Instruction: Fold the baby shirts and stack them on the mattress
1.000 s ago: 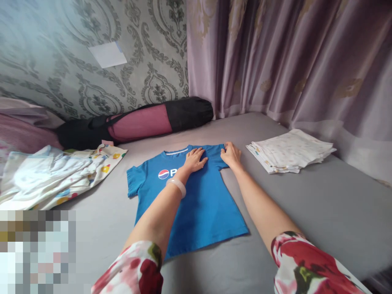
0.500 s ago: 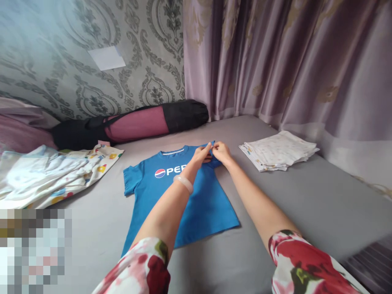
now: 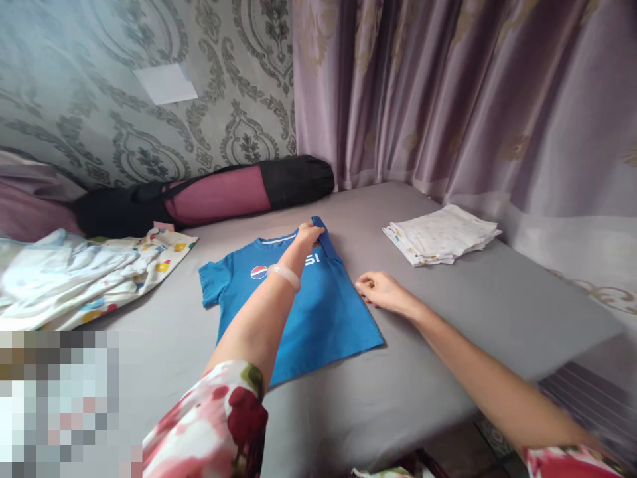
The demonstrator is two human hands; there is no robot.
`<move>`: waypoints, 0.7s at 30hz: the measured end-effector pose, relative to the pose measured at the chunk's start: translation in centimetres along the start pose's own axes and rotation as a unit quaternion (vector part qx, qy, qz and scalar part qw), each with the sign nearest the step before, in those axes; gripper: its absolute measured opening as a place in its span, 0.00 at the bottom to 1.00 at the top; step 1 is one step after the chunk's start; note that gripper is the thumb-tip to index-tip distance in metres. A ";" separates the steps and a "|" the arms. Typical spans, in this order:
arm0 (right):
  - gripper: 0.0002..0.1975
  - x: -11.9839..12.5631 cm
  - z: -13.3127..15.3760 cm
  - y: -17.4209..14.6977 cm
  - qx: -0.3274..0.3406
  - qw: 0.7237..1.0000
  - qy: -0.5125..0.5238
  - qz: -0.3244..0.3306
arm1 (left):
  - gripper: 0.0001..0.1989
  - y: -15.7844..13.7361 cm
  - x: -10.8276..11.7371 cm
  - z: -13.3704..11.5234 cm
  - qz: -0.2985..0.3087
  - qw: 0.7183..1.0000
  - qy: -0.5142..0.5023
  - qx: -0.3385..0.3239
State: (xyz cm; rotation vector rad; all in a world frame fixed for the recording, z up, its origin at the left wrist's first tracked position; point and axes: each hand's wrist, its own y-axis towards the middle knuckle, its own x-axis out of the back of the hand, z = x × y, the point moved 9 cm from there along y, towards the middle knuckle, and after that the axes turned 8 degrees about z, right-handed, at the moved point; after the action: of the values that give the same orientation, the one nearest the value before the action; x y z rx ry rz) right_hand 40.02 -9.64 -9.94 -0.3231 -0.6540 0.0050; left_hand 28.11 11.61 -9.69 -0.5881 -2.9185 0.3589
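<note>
Soft, even light is spread over the scene, with the upper-left wall [image 3: 54, 46] washed by pale haze. Faint shadows are cast on the blue shirt [image 3: 323, 318] and bed [image 3: 343, 405]. Edges are stretched; the lower-left corner is pixelated.

The T-shirt [image 3: 326, 318] is blue, with white lettering [image 3: 313, 259] and 1 red-white-blue logo [image 3: 259, 272]. White sleeves [image 3: 213, 425] bear red and green florals; the sheet [image 3: 497, 312] is plain grey, the curtain [image 3: 378, 86] mauve with gold motifs.

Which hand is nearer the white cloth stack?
Right. The right hand is left of the stack, beside the blue shirt; the left hand is farther left, at the shirt's folded sleeve.
</note>
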 end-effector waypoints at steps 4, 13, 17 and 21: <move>0.13 -1.5 1.0 -2.9 -0.006 0.993 -0.116 -0.004 | 0.05 -0.6 1.0 -0.2 0.006 1.000 -0.017 0.004; 0.22 -4.1 3.6 -6.3 0.049 0.983 -0.177 -0.009 | 0.08 -1.7 3.7 -0.1 0.009 1.000 -0.013 -0.009; 0.23 -5.7 4.7 -7.2 0.089 0.976 -0.199 -0.007 | 0.08 -2.0 5.5 0.6 -0.001 1.000 0.014 -0.019; 0.21 -7.0 5.5 -7.8 0.117 0.971 -0.206 0.019 | 0.08 -1.9 7.0 2.1 -0.022 0.997 0.064 -0.027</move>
State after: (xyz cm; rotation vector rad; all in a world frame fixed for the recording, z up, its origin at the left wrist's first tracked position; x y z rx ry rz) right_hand 30.34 -16.15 -7.71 -0.1041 -1.0480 0.1897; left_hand 20.65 12.30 -10.58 -0.5326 -2.8202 0.2278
